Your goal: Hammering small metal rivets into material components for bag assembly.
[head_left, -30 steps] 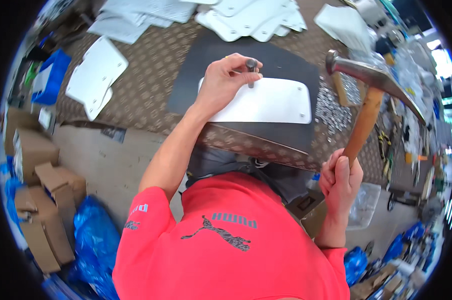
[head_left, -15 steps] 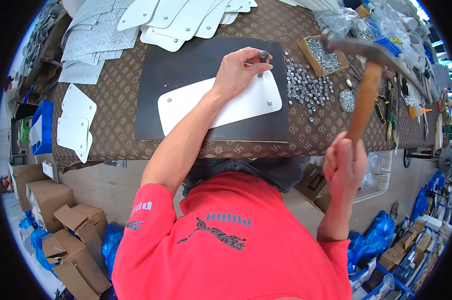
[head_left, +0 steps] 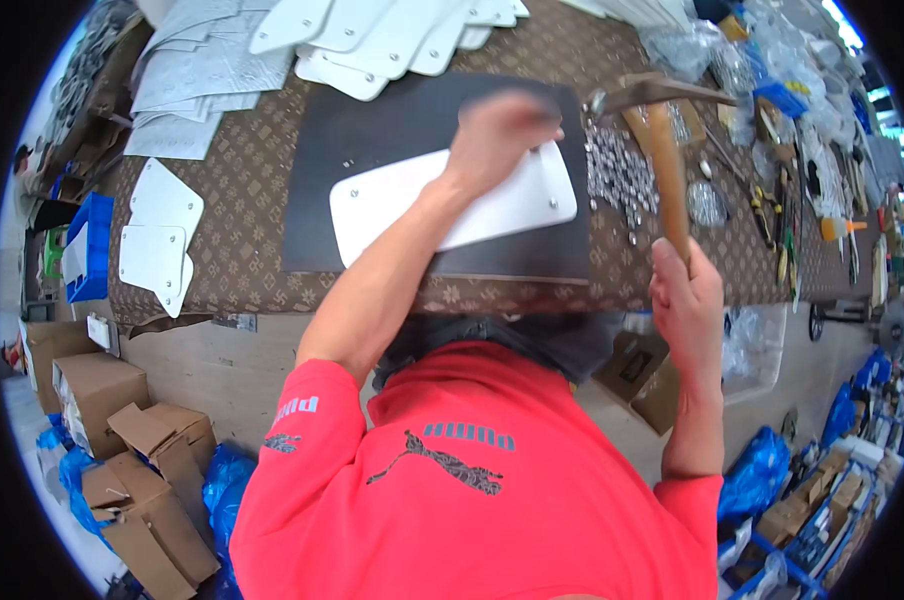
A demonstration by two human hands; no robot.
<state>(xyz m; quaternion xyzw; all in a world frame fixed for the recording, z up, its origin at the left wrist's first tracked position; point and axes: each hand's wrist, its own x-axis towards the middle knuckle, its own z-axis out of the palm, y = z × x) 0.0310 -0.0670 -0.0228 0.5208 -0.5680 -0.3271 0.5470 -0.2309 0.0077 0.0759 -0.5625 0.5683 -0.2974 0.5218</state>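
Left hand (head_left: 505, 125), smeared by blur, is pinched around a short dark rod-shaped tool (head_left: 540, 104); its lower end cannot be made out clearly. Well apart from it, the right hand (head_left: 688, 290) is wrapped around the lower handle of a hammer (head_left: 668, 175) with a smooth wooden shaft and a grey metal head, raised to the right of the white panel. That flat white panel (head_left: 507, 205), round-cornered and fitted with small shiny studs near its corners, lies on a dark grey rectangular mat (head_left: 372, 130), partly under the left forearm.

Behind the hammer, an open light-brown box (head_left: 690, 138) holds small silvery pieces; similar loose shiny studs (head_left: 622, 180) are scattered between mat and hammer. Far left, a blue plastic bin (head_left: 97, 265) contains something flat and pale. Below the table's right side, a clear plastic tub (head_left: 778, 340) holds crumpled clear plastic. Brown cardboard boxes (head_left: 162, 525) stand on the floor at left.

Pale block lettering and a dark leaping-animal print mark the red shirt (head_left: 562, 530). A dark printed patch shows on a carton (head_left: 662, 400) under the table.

Pale motifs cover the brown tablecloth (head_left: 247, 190). Overlapping studded white panels (head_left: 397, 40) and greyish patterned sheets (head_left: 197, 80) lie at the back.
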